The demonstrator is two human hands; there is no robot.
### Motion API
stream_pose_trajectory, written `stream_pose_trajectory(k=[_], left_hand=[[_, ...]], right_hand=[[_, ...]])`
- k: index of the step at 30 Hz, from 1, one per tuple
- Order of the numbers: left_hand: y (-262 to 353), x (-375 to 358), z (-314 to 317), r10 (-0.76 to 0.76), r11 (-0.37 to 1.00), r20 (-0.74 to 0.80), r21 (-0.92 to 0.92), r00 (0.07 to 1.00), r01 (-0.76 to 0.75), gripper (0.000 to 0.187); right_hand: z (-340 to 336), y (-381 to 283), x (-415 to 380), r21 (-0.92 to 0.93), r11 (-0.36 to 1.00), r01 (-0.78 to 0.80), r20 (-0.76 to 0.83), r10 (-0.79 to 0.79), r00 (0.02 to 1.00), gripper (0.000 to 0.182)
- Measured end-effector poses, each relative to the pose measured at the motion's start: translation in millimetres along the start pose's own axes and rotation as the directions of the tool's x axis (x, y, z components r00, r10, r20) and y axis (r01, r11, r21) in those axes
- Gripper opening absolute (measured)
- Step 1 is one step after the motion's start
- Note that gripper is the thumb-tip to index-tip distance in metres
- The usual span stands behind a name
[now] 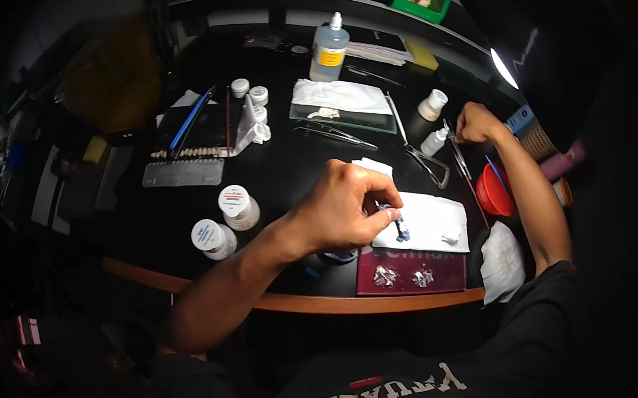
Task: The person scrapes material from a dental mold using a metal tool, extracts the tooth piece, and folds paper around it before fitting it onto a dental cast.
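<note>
My left hand [349, 203] pinches a small dark blue piece with white spots [402, 229] over a white paper sheet [431, 213]. Under the sheet's front edge lies a dark red pad [406, 285] with two small heaps of whitish material, the left one [385, 276] and the right one [423, 277]. My right hand [476, 123] is at the right, its fingers curled down by the top end of a metal tool [461, 161]. Its fingertips are partly hidden. A small white dropper bottle [433, 142] stands just left of it.
Two white-lidded jars [238, 208] [214, 239] stand left of my left forearm. Farther back are a glass slab [343, 120] with white tissue, tweezers [337, 135] and a clear bottle [328, 50]. A red bowl [493, 190] and crumpled tissue [501, 264] are at the right.
</note>
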State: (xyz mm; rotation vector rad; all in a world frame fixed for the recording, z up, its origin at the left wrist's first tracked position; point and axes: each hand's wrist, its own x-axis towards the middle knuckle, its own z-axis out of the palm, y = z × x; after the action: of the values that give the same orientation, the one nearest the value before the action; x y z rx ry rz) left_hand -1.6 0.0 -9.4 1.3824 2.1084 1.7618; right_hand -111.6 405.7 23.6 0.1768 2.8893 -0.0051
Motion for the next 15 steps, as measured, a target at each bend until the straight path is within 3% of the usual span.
stream_pose_trajectory(k=[10, 12, 15], left_hand=[[-5, -3, 8, 0.008, 1.000, -0.041, 0.007, 0.999, -0.008, 0.011], [-2, -4, 9, -0.059, 0.998, -0.036, -0.041, 0.998, 0.057, 0.011], [-9, -2, 13, -0.021, 0.998, -0.113, -0.056, 0.993, 0.015, 0.011]], right_hand=[[7, -10, 5, 0.325, 0.900, -0.292, 0.054, 0.291, 0.955, 0.011], [14, -10, 8, 0.337, 0.879, -0.337, 0.010, 0.354, 0.935, 0.013], [11, -9, 9, 0.250, 0.897, -0.364, -0.088, 0.396, 0.914, 0.017]])
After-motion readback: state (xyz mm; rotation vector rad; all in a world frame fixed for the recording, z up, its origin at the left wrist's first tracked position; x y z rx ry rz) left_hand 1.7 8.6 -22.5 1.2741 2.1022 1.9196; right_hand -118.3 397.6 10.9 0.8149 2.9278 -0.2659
